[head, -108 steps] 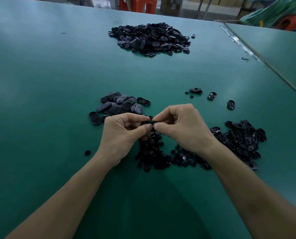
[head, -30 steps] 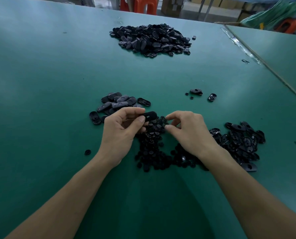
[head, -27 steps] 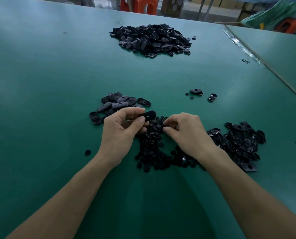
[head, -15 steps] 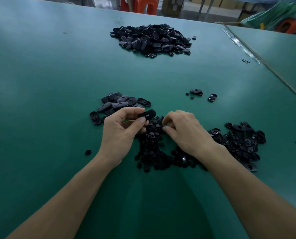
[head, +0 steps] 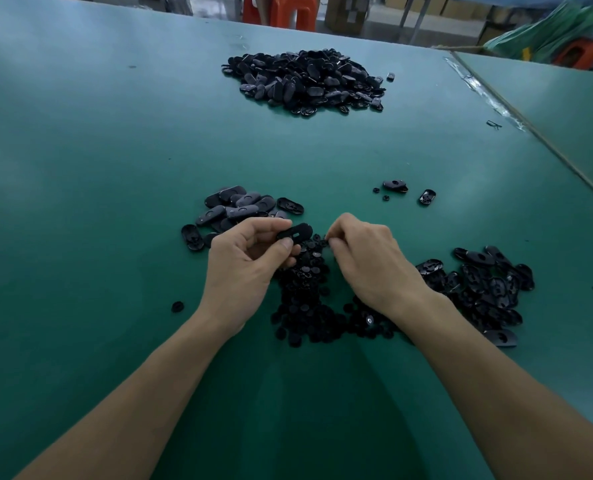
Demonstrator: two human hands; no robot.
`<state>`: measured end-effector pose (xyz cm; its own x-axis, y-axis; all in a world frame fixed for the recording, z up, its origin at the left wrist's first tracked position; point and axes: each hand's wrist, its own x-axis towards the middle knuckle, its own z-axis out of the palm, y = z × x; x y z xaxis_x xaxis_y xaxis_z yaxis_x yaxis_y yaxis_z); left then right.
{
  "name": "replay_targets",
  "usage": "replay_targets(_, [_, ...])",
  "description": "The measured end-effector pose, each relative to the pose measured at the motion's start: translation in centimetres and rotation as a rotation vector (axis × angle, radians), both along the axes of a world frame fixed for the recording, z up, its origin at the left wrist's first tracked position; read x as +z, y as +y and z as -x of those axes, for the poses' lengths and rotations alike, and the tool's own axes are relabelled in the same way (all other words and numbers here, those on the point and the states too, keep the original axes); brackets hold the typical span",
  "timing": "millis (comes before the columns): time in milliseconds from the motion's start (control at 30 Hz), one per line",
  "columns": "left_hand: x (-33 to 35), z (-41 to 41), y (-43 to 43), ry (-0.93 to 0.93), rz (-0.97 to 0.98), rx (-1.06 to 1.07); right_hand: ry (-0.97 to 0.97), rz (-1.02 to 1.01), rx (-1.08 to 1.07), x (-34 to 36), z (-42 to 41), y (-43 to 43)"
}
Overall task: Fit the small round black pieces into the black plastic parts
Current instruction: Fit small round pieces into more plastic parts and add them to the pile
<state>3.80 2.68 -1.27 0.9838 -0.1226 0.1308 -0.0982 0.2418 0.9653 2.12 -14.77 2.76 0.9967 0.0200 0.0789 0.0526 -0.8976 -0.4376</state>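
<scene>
My left hand (head: 245, 261) pinches a black oval plastic part (head: 295, 231) between thumb and forefinger, held just above the table. My right hand (head: 367, 261) lies close to its right, fingertips curled down at the top of a heap of small round black pieces (head: 305, 299); whether a piece sits between the fingertips is hidden. A small group of oval parts (head: 239, 206) lies behind my left hand. More oval parts (head: 485, 285) are heaped to the right of my right wrist.
A big mound of black parts (head: 305, 81) sits far back on the green table (head: 97, 150). Two loose oval parts (head: 395, 185) and tiny round pieces lie at mid right. One round piece (head: 177, 306) lies alone at left. A table seam (head: 530, 133) runs at right.
Since 3.6 s ago the hands have parted. My left hand keeps the oval part. Over the last second my right hand has closed its fingers over the round pieces and shifted slightly left.
</scene>
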Motion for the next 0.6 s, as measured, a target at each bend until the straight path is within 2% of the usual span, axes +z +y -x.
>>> replay_targets(200, [0.0, 0.0, 0.0, 0.011, 0.004, -0.001, -0.114, -0.331, -0.088, 1.5, 0.4, 0.3])
replay_targets(267, [0.0, 0.0, 0.0, 0.011, -0.007, -0.002, -0.096, -0.417, -0.09, 2.0, 0.5, 0.2])
replay_targets(500, [-0.2, -0.1, 0.0, 0.009, -0.046, -0.004, -0.025, -0.487, -0.064, 2.6, 0.7, 0.7])
replay_targets(600, [-0.2, -0.1, 0.0, 0.006, -0.051, -0.007, -0.053, -0.489, -0.069, 2.4, 0.8, 1.1])
